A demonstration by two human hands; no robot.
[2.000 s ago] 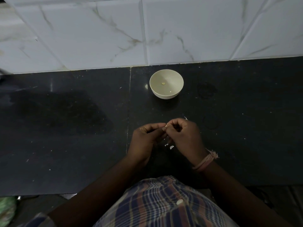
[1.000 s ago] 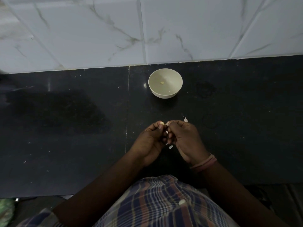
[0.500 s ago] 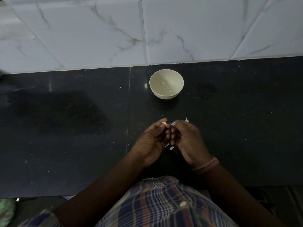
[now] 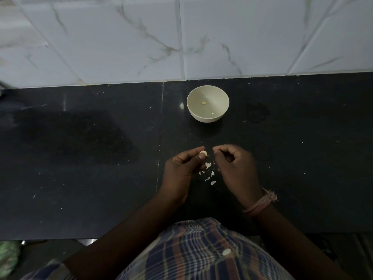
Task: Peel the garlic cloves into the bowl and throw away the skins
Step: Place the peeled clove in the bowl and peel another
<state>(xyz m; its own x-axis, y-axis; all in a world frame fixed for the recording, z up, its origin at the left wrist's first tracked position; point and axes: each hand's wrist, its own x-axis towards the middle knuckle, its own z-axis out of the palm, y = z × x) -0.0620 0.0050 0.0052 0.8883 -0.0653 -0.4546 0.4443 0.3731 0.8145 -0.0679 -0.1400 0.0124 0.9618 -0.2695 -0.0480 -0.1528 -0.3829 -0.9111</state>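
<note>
- Garlic clove (image 4: 203, 152) is sitting pinched between the thumb and forefinger of your left hand (image 4: 182, 170), its pale tip showing just past the fingertips.
- Your left hand is hovering over the dark counter (image 4: 84, 150), close to the seam between the two slabs, with the remaining fingers curling loosely underneath.
- Your right hand (image 4: 235, 168) is hanging just beside the left, apart from it and not touching the clove; its fingers are curling inward with thumb and forefinger tips meeting, but whether they are pinching a scrap of skin you cannot tell from this view, since the fingertips are blurring.
- Skin flakes (image 4: 210, 172) are lying scattered on the counter between and just below your two hands, a small loose cluster of white bits.
- A band of pinkish thread (image 4: 259, 205) is wrapping your right wrist.
- The bowl (image 4: 207, 118) is standing upright on the counter beyond your hands, near the wall, well apart from the clove; one small peeled piece (image 4: 203, 102) is resting at its bottom.
- White marble-veined tiles (image 4: 121, 37) are backing the counter.
- Your checked shirt (image 4: 201, 253) is filling the bottom edge.
</note>
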